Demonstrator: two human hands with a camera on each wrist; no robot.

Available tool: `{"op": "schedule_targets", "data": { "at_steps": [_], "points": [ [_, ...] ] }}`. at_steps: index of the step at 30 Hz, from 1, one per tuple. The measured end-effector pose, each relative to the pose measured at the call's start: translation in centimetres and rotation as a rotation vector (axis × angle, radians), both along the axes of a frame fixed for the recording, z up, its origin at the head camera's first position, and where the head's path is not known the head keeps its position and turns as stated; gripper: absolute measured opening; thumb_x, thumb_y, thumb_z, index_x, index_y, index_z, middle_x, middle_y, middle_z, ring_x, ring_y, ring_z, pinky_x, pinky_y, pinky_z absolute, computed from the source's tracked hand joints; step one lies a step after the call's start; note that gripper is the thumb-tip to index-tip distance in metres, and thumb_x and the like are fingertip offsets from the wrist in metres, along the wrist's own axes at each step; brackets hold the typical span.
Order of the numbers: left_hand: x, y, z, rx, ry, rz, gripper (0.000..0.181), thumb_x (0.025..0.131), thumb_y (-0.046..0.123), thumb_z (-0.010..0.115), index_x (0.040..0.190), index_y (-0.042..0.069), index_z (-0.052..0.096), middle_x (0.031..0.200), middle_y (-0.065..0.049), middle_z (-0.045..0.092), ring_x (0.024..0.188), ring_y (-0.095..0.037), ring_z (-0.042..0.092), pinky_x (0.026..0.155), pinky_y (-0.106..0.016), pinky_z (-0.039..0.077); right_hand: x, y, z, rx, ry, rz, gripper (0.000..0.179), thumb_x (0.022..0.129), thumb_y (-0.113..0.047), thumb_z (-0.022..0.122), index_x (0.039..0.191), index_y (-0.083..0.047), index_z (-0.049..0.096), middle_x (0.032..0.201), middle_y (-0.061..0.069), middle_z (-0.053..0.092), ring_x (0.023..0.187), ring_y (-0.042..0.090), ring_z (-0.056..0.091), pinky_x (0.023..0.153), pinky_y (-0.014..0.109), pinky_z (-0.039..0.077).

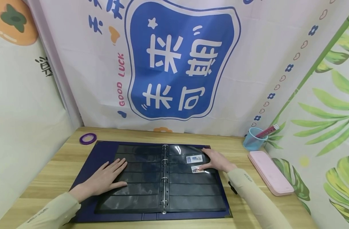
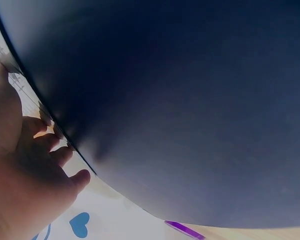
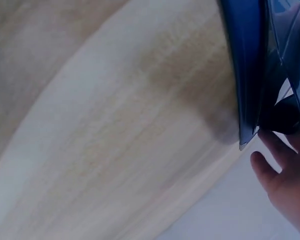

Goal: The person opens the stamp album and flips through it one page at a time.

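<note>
A dark blue ring-binder stamp album (image 1: 84, 178) lies open on the table, with black pocket pages on both sides of the metal rings (image 1: 164, 179). My left hand (image 1: 104, 178) rests flat on the left page (image 1: 140, 178), fingers spread. My right hand (image 1: 217, 160) pinches the upper outer edge of the right page (image 1: 194, 190), thumb on top. In the right wrist view that page edge curls up beside the fingers (image 3: 272, 150). Two small stamps sit in the right page's upper pockets: a bluish stamp (image 1: 194, 159) and a second stamp (image 1: 197, 169) at my thumb tip.
A roll of purple tape (image 1: 87, 138) lies beyond the album's upper left corner. At the back right stands a blue mesh cup (image 1: 253, 141) with several pencils (image 1: 267, 131), and a pink case (image 1: 270, 173) lies in front of it. Printed cloth (image 1: 100, 79) hangs behind the table.
</note>
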State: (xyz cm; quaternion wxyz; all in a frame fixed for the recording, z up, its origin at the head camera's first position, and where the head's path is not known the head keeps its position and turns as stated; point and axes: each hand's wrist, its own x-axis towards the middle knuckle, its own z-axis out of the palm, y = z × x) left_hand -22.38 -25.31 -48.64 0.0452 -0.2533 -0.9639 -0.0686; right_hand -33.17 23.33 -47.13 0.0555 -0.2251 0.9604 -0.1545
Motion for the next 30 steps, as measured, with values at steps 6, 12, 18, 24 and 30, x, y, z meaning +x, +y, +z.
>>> {"op": "schedule_targets", "data": {
  "at_steps": [6,12,18,24,30],
  "points": [
    [-0.1,0.0,-0.2,-0.004,0.010,-0.006,0.084,0.092,0.066,0.051,0.149,0.005,0.044,0.157,-0.017,0.041,0.143,-0.039,0.041,0.111,-0.064,0.033,0.9,-0.3,0.4,0.002,0.026,-0.055,0.100,0.068,-0.061,0.081,0.146,-0.007,0.048,0.132,0.021,0.048,0.110,0.032,0.053,0.091,0.048,0.049],
    [0.0,0.0,-0.1,-0.018,0.027,-0.009,0.083,0.092,0.067,0.051,0.148,0.006,0.045,0.156,-0.016,0.042,0.142,-0.038,0.043,0.112,-0.063,0.034,1.4,-0.9,1.2,-0.030,-0.008,-0.123,0.099,0.068,-0.052,0.086,0.146,-0.005,0.047,0.123,0.025,0.048,0.101,0.029,0.051,0.088,0.048,0.048],
    [0.0,0.1,-0.2,-0.018,0.048,-0.023,0.083,0.091,0.066,0.053,0.147,0.005,0.047,0.155,-0.017,0.044,0.141,-0.039,0.044,0.111,-0.063,0.034,1.4,-1.0,2.1,-0.040,0.017,-0.119,0.105,0.068,-0.045,0.089,0.145,0.007,0.041,0.130,0.038,0.049,0.112,0.043,0.056,0.096,0.055,0.049],
    [-0.1,0.1,0.1,-0.022,0.044,-0.021,0.083,0.091,0.066,0.052,0.148,0.005,0.047,0.154,-0.017,0.044,0.141,-0.038,0.045,0.111,-0.063,0.034,1.1,-0.5,3.4,-0.151,-0.013,-0.160,0.085,0.085,-0.028,0.078,0.139,0.021,0.036,0.130,0.042,0.053,0.122,0.052,0.054,0.102,0.056,0.047],
    [-0.1,0.0,0.2,-0.026,0.041,-0.027,0.083,0.091,0.067,0.052,0.148,0.006,0.047,0.154,-0.016,0.045,0.141,-0.038,0.045,0.112,-0.062,0.034,1.1,-0.1,5.8,-0.293,-0.119,-0.211,0.024,0.095,-0.015,0.065,0.093,0.007,0.056,0.075,0.019,0.067,0.065,0.024,0.068,0.065,0.035,0.059]
  ]
}}
